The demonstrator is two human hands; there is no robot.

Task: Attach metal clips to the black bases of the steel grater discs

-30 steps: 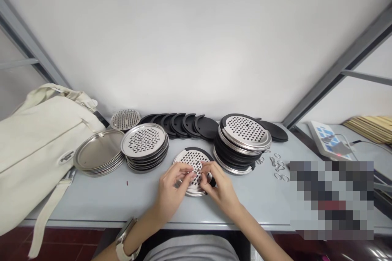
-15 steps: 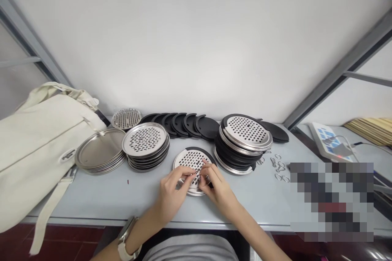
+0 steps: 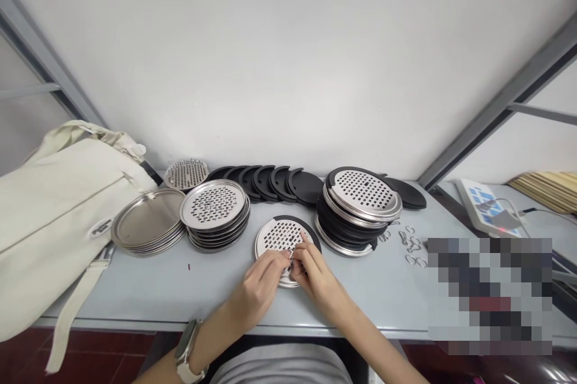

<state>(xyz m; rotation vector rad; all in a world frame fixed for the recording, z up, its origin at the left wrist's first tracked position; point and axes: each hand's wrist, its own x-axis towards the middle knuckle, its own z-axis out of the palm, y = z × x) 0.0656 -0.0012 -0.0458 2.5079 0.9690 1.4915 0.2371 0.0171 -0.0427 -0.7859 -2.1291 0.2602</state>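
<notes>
A round metal grater plate with rows of slots and a black rim along its far right side lies flat on the table in front of me. Above its near half, my left hand is closed in a pinch. My right hand meets it there, thumb and fingers also pinched and the index finger raised over the slots. Whatever sits between the fingertips is too small and too covered to make out. Several small metal rings lie loose on the table to the right.
A stack of black-rimmed grater plates stands at right. To the left are stacked grater plates, plain metal discs and a cream bag. Black round holders lean in a row along the wall. A power strip lies far right.
My left hand has turned over slightly, its knuckles now more upward, and its fingertips have come closer to my right hand's. The grater plate has stayed in place.
</notes>
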